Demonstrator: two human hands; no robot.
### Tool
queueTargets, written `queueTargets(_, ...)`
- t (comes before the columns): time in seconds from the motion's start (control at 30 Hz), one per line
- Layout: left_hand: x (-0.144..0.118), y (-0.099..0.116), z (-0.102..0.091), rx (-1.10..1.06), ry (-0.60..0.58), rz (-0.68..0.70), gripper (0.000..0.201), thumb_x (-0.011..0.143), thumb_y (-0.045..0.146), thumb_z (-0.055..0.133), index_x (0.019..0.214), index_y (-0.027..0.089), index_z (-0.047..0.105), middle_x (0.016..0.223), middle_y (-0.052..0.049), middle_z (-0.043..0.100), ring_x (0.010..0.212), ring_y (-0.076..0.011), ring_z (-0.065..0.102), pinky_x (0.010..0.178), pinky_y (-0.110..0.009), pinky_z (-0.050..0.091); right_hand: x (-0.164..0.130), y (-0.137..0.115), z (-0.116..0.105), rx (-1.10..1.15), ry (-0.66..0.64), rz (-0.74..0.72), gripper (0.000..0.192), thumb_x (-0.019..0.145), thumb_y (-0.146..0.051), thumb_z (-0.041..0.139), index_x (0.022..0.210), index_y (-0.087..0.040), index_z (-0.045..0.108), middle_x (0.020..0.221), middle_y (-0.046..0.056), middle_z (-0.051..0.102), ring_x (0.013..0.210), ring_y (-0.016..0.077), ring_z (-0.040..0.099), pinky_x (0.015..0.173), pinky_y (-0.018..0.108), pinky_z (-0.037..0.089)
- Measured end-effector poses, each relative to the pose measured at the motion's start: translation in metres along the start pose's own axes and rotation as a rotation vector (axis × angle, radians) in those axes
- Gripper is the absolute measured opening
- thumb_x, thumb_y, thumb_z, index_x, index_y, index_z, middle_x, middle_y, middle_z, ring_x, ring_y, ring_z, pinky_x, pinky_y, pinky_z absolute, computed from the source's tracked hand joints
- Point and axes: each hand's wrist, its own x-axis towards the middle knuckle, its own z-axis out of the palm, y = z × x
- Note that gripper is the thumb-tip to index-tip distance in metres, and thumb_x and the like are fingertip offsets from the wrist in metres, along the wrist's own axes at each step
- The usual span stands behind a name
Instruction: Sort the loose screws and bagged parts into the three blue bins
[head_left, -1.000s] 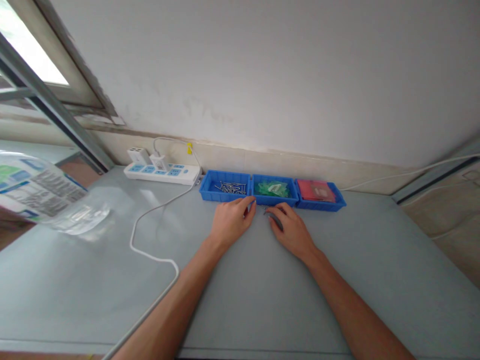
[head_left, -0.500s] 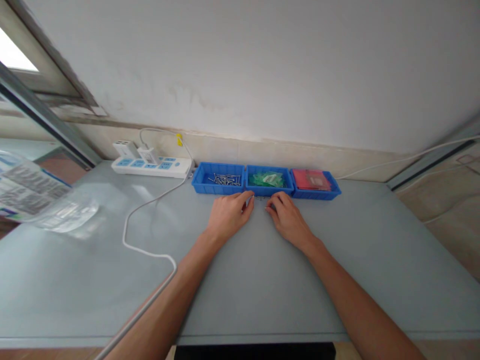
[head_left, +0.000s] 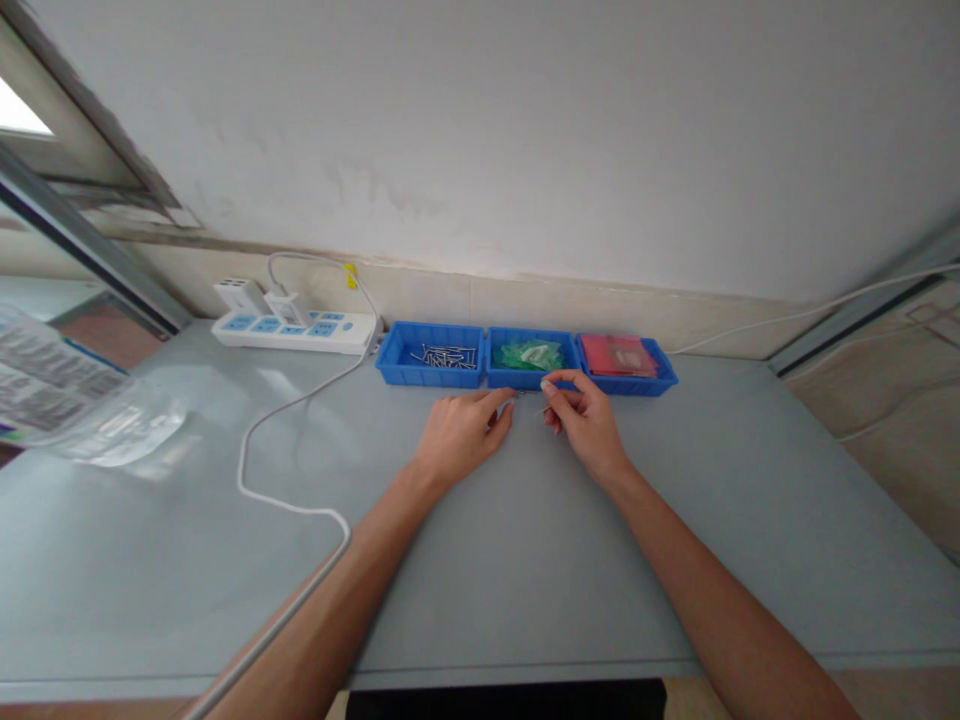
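Observation:
My left hand lies palm down on the grey table, fingers together, its tips next to a tiny metal piece in front of the bins. My right hand is raised slightly, with thumb and forefinger pinched on a thin metal screw. Just beyond both hands stand three blue bins in a row. The left bin holds several screws, the middle bin holds green packets, and the right bin holds red packets. Whether my left hand grips anything is hidden.
A white power strip with plugged adapters lies at the back left, and its white cable loops across the table toward me. A clear printed plastic bag rests at the left edge. The wall stands close behind the bins.
My right hand has lifted off the table and pinched its fingertips near the middle bin. My left hand has barely moved. The view has shifted slightly.

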Motion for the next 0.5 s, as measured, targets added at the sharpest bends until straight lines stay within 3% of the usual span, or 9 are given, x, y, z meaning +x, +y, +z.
queueTargets(0.17, -0.002, 0.006, 0.000, -0.172, -0.064, 0.179, 0.026, 0.097, 0.031, 0.057, 0.115, 0.020, 0.072, 0.088, -0.004, 0.076, 0.069, -0.0146, 0.067, 0.067, -0.025, 0.049, -0.003, 0.001, 0.002, -0.041, -0.049, -0.033, 0.034, 0.086, -0.054, 0.070, 0.100, -0.024, 0.062, 0.057, -0.006, 0.059, 0.050, 0.0130, 0.054, 0.047, 0.024, 0.041)
queueTargets(0.33, -0.002, 0.004, 0.004, -0.077, -0.065, 0.241, 0.023, 0.101, 0.028, 0.052, 0.096, 0.019, 0.073, 0.081, -0.004, 0.074, 0.071, -0.0162, 0.068, 0.065, -0.025, 0.045, -0.007, 0.002, 0.004, -0.106, -0.123, -0.074, 0.031, 0.091, -0.050, 0.067, 0.106, -0.024, 0.062, 0.060, -0.005, 0.059, 0.054, 0.0137, 0.055, 0.053, 0.025, 0.043)
queueTargets(0.43, 0.001, -0.004, 0.001, -0.033, -0.001, 0.186, 0.025, 0.102, 0.029, 0.052, 0.098, 0.019, 0.074, 0.085, -0.004, 0.076, 0.070, -0.0159, 0.068, 0.065, -0.025, 0.045, -0.007, 0.003, 0.004, -0.100, -0.127, -0.079, 0.031, 0.093, -0.050, 0.064, 0.111, -0.024, 0.062, 0.067, -0.003, 0.063, 0.058, 0.0144, 0.059, 0.056, 0.026, 0.046)
queueTargets(0.5, 0.005, -0.012, -0.004, 0.007, 0.124, 0.054, 0.027, 0.103, 0.032, 0.051, 0.103, 0.019, 0.075, 0.088, -0.005, 0.077, 0.071, -0.0165, 0.069, 0.066, -0.025, 0.045, -0.006, 0.005, 0.004, -0.107, -0.118, -0.081, 0.032, 0.095, -0.050, 0.062, 0.112, -0.024, 0.062, 0.071, -0.002, 0.065, 0.060, 0.0142, 0.059, 0.058, 0.026, 0.047)
